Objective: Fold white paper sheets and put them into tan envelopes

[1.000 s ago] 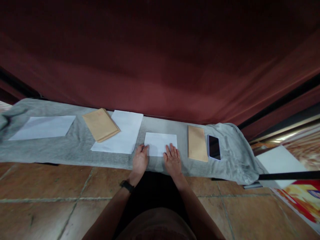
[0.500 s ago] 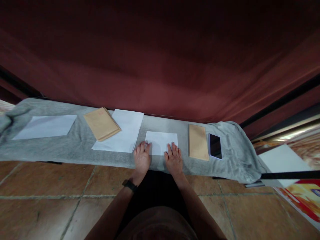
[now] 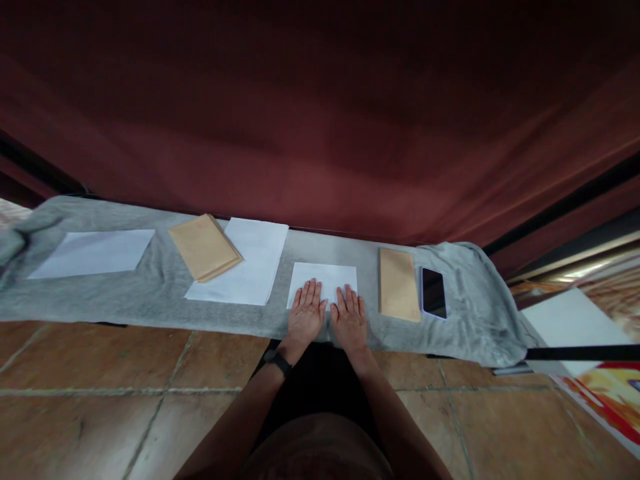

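A small white sheet of paper (image 3: 324,272), perhaps folded, lies in front of me on the grey cloth. My left hand (image 3: 306,313) rests flat on its lower left part, fingers stretched out. On its lower right part lies my right hand (image 3: 349,319), also flat with the fingers a little apart. Neither hand grips anything. To the right is a stack of brown envelopes (image 3: 399,285). Left of the paper, a pile of larger white sheets (image 3: 257,260) is partly covered by more brown envelopes (image 3: 204,247).
Grey cloth (image 3: 165,293) covers the narrow bench. A phone (image 3: 433,293) lies right of the envelopes, and another white sheet (image 3: 95,253) at the far left. Behind the bench hangs a dark red curtain (image 3: 320,147). A white board (image 3: 575,327) is at the right.
My left hand has moved right, from the paper's left edge onto its lower part, closer to my right hand. My right hand stays nearly in place.
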A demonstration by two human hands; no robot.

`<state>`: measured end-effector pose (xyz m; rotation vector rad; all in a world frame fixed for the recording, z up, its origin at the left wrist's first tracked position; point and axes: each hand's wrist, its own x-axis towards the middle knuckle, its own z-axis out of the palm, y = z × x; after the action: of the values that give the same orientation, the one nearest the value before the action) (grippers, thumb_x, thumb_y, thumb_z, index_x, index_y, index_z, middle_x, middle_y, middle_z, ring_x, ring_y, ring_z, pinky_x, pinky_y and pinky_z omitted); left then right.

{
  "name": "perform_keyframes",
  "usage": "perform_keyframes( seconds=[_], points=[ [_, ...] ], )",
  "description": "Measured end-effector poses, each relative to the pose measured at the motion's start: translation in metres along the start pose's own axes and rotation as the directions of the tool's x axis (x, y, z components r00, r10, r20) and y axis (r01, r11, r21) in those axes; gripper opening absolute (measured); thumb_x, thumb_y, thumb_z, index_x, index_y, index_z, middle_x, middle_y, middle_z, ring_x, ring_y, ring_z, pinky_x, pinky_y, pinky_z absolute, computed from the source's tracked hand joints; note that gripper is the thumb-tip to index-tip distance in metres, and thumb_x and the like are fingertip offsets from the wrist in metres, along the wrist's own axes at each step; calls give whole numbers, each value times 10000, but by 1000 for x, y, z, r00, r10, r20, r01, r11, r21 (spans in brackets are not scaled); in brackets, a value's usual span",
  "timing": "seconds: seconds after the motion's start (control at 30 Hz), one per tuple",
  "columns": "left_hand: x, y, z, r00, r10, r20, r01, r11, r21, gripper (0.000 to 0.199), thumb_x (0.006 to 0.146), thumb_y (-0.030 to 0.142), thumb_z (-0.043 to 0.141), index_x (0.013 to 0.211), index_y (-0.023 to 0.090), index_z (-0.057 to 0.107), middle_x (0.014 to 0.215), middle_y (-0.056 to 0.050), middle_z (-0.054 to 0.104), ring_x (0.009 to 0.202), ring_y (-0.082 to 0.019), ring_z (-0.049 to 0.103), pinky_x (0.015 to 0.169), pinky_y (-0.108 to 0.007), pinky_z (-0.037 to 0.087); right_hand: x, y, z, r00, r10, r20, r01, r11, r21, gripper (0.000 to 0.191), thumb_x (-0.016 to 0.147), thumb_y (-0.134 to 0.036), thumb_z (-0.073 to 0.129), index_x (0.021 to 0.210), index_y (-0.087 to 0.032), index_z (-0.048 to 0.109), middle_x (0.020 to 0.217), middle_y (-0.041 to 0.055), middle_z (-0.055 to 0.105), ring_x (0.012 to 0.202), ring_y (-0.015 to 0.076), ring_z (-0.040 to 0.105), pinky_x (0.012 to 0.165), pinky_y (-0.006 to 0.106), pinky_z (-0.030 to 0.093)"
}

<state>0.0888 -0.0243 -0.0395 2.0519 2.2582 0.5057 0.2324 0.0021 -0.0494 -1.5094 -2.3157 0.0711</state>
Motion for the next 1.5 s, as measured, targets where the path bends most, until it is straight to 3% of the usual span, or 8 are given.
perform_keyframes(
  seconds=[0.3,0.4,0.53,0.67,1.0,1.33,1.5],
  points=[
    [-2,-14,-1,995,-78,-64,81,996,42,589,1049,341,314,1560,50,350,1627,-192,331,1548,-279,247,1259,-490,238,2,-2,-2,999,37,2,-37,999,17,496,1068,-339,397,1507,-123,477,1600,195,396,1475,314,391,1190,552,293],
    [-2,-13,-2,995,-70,-66,73,996,48,590,1046,337,320,1554,39,359,1626,-201,329,1549,-285,241,1260,-493,234,18,-13,-1,998,60,17,-60,997,57,508,1078,-344,353,1507,-102,474,1601,189,397,1491,298,368,1206,524,283],
    [-2,-13,-4,997,-71,-28,73,994,76,570,1014,242,341,1545,38,379,1632,-196,323,1546,-291,246,1262,-493,232,48,-38,4,994,-38,99,26,992,120,518,1088,-347,291,1517,-117,468,1616,134,389,1507,254,348,1241,447,248],
    [-2,-15,-5,998,-59,11,58,994,92,582,965,146,359,1533,24,399,1632,-204,316,1543,-302,251,1262,-494,232,67,-50,14,985,-76,157,57,991,125,526,1089,-374,295,1513,-121,476,1609,123,400,1507,247,351,1251,437,225],
    [-1,-13,0,994,-88,-60,90,995,37,585,1031,328,344,1535,35,398,1623,-202,336,1540,-306,267,1257,-512,238,73,-15,28,994,-36,108,29,997,70,530,1077,-371,344,1555,-152,410,1638,122,337,1518,258,323,1244,476,218],
    [2,-11,-1,990,-115,-82,116,993,3,579,1030,340,368,1548,85,391,1602,-182,391,1525,-300,307,1261,-539,219,69,13,24,996,85,31,-85,996,2,558,1069,-382,323,1558,-126,401,1620,162,371,1512,274,331,1233,499,226],
    [22,5,4,997,-73,-14,73,997,-24,571,1047,356,302,1542,93,409,1607,-151,399,1535,-265,292,1275,-501,205,67,14,21,997,75,28,-75,997,-3,556,1068,-368,322,1556,-114,401,1633,168,344,1515,282,317,1231,501,221]
  ],
)
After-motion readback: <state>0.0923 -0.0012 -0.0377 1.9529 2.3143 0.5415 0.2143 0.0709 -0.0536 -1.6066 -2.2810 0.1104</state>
